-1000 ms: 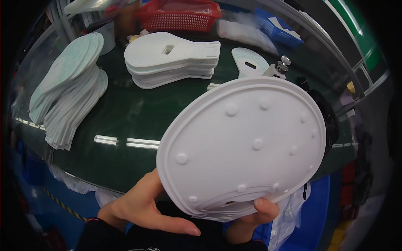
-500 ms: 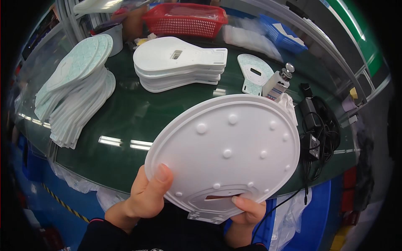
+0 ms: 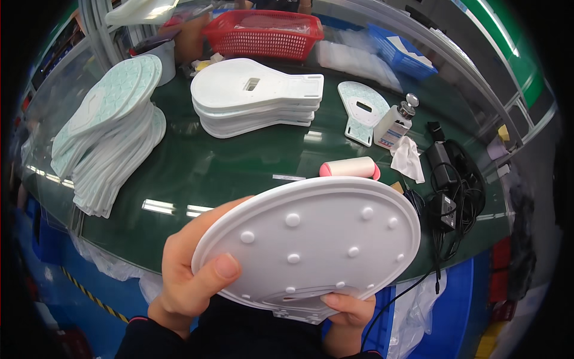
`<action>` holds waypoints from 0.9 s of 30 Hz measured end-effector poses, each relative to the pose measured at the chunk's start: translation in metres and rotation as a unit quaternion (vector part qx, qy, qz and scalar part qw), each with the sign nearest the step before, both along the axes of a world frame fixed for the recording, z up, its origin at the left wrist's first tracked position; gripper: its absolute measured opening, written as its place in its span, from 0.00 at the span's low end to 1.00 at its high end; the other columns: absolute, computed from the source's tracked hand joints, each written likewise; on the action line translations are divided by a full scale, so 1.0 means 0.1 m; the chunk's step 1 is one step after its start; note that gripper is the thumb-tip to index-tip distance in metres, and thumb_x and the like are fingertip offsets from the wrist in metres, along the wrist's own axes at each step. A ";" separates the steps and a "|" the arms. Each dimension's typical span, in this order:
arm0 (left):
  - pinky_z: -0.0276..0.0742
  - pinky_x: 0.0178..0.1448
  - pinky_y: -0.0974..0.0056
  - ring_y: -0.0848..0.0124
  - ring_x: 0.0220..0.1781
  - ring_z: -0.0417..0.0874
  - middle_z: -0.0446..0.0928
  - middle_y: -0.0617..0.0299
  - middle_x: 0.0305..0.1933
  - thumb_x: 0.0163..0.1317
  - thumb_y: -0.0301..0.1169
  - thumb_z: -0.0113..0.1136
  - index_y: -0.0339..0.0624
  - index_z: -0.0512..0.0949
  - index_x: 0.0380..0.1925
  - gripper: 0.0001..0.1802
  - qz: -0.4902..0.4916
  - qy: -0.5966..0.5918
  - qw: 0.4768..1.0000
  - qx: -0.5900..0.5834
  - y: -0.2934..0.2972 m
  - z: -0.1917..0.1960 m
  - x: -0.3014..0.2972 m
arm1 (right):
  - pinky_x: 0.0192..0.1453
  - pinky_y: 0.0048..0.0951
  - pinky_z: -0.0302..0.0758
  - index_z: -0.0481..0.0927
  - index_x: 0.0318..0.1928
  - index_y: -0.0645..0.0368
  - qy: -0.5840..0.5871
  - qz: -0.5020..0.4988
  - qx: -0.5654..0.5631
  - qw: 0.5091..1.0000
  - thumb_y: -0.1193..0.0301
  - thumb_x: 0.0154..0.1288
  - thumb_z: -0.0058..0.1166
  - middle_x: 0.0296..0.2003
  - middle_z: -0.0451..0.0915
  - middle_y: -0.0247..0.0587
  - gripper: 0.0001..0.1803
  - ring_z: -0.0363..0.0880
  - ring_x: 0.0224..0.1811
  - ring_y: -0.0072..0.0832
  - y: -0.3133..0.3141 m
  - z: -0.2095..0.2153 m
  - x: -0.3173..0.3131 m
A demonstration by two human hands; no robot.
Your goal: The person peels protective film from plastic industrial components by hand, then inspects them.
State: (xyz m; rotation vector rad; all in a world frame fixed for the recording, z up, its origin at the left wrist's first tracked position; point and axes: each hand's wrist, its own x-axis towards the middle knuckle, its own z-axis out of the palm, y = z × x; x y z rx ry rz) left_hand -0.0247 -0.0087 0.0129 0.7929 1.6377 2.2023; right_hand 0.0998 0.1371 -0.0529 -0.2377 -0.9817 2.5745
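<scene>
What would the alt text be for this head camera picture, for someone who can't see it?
Two bare hands, the left hand and the right hand, hold a white oval plastic plate with raised studs above a green table. On the table lie stacks of white paddle-shaped parts, pale green patterned parts, a pink-ended roller and a red basket.

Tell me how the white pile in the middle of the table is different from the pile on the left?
The middle pile is plain white and stacked neatly flat; the left pile has pale green patterned faces and leans, fanned out. The left pile also looks like it holds more pieces. Both are paddle-shaped plates on the green table.
</scene>
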 end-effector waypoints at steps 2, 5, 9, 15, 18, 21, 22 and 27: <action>0.66 0.45 0.70 0.71 0.42 0.73 0.71 0.49 0.45 0.51 0.40 0.53 0.25 0.63 0.48 0.31 0.001 0.013 1.000 0.020 0.05 0.04 -0.05 | 0.52 0.40 0.66 0.55 0.54 0.70 -0.009 0.018 0.008 1.000 0.86 0.38 0.48 0.43 0.69 0.59 0.36 0.69 0.47 0.46 0.01 -0.03 0.02; 0.67 0.43 0.72 0.72 0.39 0.74 0.72 0.49 0.43 0.52 0.36 0.53 0.27 0.61 0.50 0.29 0.008 0.040 0.998 0.049 0.07 0.05 -0.12 | 0.53 0.38 0.65 0.54 0.54 0.73 -0.001 0.033 0.040 0.999 0.86 0.40 0.47 0.44 0.69 0.61 0.35 0.69 0.47 0.45 0.01 -0.01 -0.03; 0.68 0.37 0.77 0.78 0.32 0.75 0.76 0.54 0.32 0.55 0.30 0.50 0.28 0.57 0.52 0.27 0.186 0.074 0.979 0.041 0.07 0.07 -0.22 | 0.58 0.27 0.56 0.54 0.56 0.71 -0.058 0.304 0.169 0.936 0.77 0.59 0.41 0.53 0.62 0.48 0.25 0.60 0.55 0.29 0.14 0.01 -0.14; 0.75 0.41 0.67 0.63 0.36 0.80 0.77 0.52 0.34 0.42 0.26 0.58 0.31 0.77 0.32 0.14 -0.011 0.304 0.950 -0.076 0.03 0.03 -0.20 | 0.58 0.28 0.57 0.53 0.57 0.68 -0.104 0.227 0.014 0.968 0.74 0.62 0.37 0.54 0.60 0.46 0.23 0.59 0.56 0.28 0.08 -0.08 -0.24; 0.71 0.48 0.61 0.65 0.40 0.78 0.77 0.60 0.35 0.44 0.38 0.60 0.43 0.77 0.33 0.16 -0.086 0.454 0.867 -0.187 0.09 -0.05 -0.14 | 0.58 0.31 0.58 0.53 0.57 0.66 -0.044 0.193 -0.112 0.974 0.70 0.63 0.34 0.54 0.62 0.46 0.23 0.61 0.56 0.30 0.14 -0.14 -0.27; 0.65 0.54 0.60 0.66 0.48 0.73 0.73 0.62 0.44 0.45 0.40 0.59 0.45 0.74 0.41 0.21 -0.155 0.506 0.807 -0.263 0.10 -0.09 -0.04 | 0.59 0.34 0.58 0.54 0.57 0.63 -0.040 0.147 -0.194 0.969 0.60 0.65 0.23 0.54 0.61 0.46 0.25 0.61 0.56 0.34 0.16 -0.17 -0.31; 0.61 0.57 0.59 0.66 0.52 0.70 0.70 0.62 0.49 0.46 0.41 0.58 0.46 0.72 0.45 0.24 -0.181 0.504 0.789 -0.301 0.11 -0.11 -0.02 | 0.59 0.35 0.58 0.54 0.57 0.62 -0.094 0.121 -0.149 0.977 0.55 0.64 0.20 0.55 0.60 0.45 0.28 0.61 0.56 0.35 0.15 -0.07 -0.34; 0.63 0.56 0.59 0.65 0.52 0.70 0.69 0.57 0.50 0.42 0.32 0.58 0.42 0.71 0.45 0.25 -0.148 0.521 0.783 -0.305 0.16 -0.17 -0.07 | 0.60 0.34 0.56 0.52 0.59 0.61 0.091 0.187 -0.337 0.918 0.46 0.61 0.20 0.56 0.59 0.44 0.35 0.59 0.57 0.33 0.18 -0.08 -0.33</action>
